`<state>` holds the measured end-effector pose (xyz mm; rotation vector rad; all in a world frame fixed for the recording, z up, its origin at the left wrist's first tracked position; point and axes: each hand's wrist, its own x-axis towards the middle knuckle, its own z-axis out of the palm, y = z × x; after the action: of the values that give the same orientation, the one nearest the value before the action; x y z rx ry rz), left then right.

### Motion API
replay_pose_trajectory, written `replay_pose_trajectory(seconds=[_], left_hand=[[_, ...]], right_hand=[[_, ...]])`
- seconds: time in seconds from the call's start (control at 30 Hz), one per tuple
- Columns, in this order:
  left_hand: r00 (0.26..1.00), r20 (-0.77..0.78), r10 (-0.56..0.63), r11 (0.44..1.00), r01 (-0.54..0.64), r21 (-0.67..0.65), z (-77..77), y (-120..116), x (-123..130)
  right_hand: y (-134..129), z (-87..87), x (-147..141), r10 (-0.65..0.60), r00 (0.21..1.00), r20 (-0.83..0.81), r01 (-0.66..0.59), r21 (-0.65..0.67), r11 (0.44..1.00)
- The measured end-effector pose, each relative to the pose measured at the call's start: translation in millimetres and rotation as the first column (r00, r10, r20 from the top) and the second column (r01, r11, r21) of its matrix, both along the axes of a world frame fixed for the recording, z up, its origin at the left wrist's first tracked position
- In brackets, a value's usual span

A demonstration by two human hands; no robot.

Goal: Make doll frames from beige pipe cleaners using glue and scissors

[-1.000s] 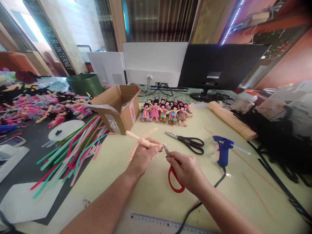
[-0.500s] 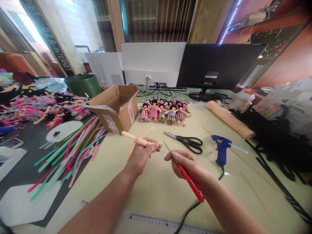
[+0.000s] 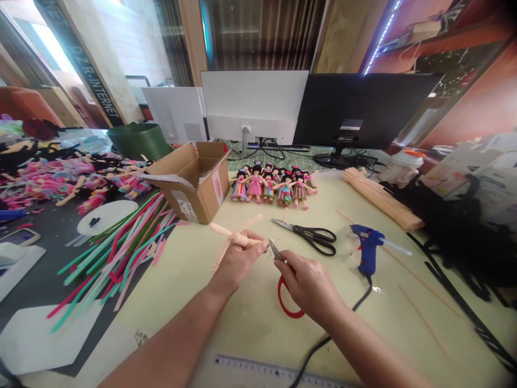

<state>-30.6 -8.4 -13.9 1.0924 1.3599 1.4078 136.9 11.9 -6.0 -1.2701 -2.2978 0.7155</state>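
A peach fuzzy figure (image 3: 238, 238), made of bound stems with limbs sticking out, is pinched in my left hand (image 3: 238, 260) above the pale mat. My right hand (image 3: 309, 280) is closed on red-handled scissors (image 3: 290, 307). Their grey blades (image 3: 274, 250) point up and left, with the tip close to the figure's end at my left fingertips. One red handle loop shows below my right hand; the rest of the handle is hidden by the palm.
Black scissors (image 3: 313, 237) and a blue glue gun (image 3: 367, 250) with a cable lie to the right. Small dolls (image 3: 269, 186) and a cardboard box (image 3: 197, 188) stand behind. Coloured stems (image 3: 117, 248) lie left; a ruler (image 3: 274, 372) lies in front.
My right hand has turned the red scissors, so a handle loop now shows below it and the blades look broader. My left hand has shifted slightly right with the figure.
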Motion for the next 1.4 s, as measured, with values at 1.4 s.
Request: replay_pose_trajectory(seconds=[1.4], left_hand=[[1.000, -0.004, 0.022, 1.000, -0.022, 0.001, -0.7, 0, -1]], right_hand=[[10, 13.4, 15, -0.148, 0.806, -0.573, -0.327, -0.639, 0.697]])
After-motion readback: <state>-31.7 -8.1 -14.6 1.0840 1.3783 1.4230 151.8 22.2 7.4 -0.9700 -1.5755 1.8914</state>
